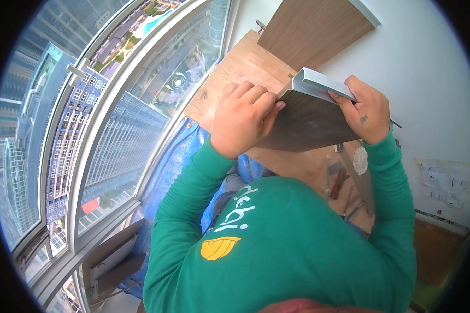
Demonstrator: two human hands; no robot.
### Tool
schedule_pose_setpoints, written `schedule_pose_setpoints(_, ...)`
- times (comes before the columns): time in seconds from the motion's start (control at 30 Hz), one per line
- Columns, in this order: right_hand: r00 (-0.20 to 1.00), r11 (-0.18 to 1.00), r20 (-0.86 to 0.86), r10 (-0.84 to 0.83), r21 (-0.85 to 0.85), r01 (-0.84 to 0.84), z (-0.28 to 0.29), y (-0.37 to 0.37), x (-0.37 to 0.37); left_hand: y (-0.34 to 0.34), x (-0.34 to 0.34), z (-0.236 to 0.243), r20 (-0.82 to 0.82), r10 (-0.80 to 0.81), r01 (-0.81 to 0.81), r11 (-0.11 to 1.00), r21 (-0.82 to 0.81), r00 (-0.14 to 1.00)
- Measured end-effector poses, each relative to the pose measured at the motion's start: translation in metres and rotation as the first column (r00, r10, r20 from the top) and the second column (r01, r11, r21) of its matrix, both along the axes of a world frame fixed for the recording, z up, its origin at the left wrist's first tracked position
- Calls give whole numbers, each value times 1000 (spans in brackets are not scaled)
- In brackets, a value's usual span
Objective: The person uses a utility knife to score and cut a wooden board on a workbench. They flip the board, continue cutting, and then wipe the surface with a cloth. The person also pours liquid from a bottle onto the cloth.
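In front of my chest a dark brown wood-grain panel (305, 122) is tilted up. Along its far edge sits a silvery metal channel strip (321, 86), its left end angled toward my left hand. My left hand (248, 115) is closed at the panel's upper left corner, thumb pressed toward the edge; its fingertips are partly hidden. With thumb on the near side and fingers behind, my right hand (366, 110) grips the right end of the metal strip. Whether the strip is fixed to the panel I cannot tell.
A wooden board surface (214, 94) lies beyond my left hand, and a wood-grain panel (313, 34) leans on the white wall. Tools (339, 182) lie near my right forearm. Blue plastic sheeting (167, 172) runs beside the large window (115, 135). Boards (107, 250) stand at lower left.
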State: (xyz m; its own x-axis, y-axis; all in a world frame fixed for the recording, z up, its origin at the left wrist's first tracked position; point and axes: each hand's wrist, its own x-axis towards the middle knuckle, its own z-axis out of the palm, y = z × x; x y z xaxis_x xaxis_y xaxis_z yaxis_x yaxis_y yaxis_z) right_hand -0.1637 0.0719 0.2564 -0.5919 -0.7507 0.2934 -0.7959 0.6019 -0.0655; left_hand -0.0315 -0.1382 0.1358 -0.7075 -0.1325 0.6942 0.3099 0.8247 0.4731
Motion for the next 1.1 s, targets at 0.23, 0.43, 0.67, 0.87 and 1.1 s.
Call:
schedule_pose_setpoints(0.23, 999, 1000, 36, 0, 2, 0, -1, 3, -1, -12, -6, 3, 66, -192, 189, 981, 51, 979)
schedule_pose_setpoints(0.43, 999, 1000, 24, 26, -17, -26, -4, 7, -4, -23, -6, 7, 162, -357, 334, 931, 149, 920)
schedule_pose_setpoints(0.67, 999, 1000, 40, 12, -6, -12, -5, 10, -4, -25, 0, 11, 196, -410, 336, 885, 324, 891)
schedule_pose_setpoints(0.87, 999, 1000, 50, -13, -6, 13, -5, 4, -10, -42, 20, 5, 142, -516, 383, 768, 513, 845)
schedule_pose_setpoints(1.1, 998, 999, 58, -36, 20, 35, -3, 2, -5, -29, 35, -24, 27, -500, 152, 315, 937, 866)
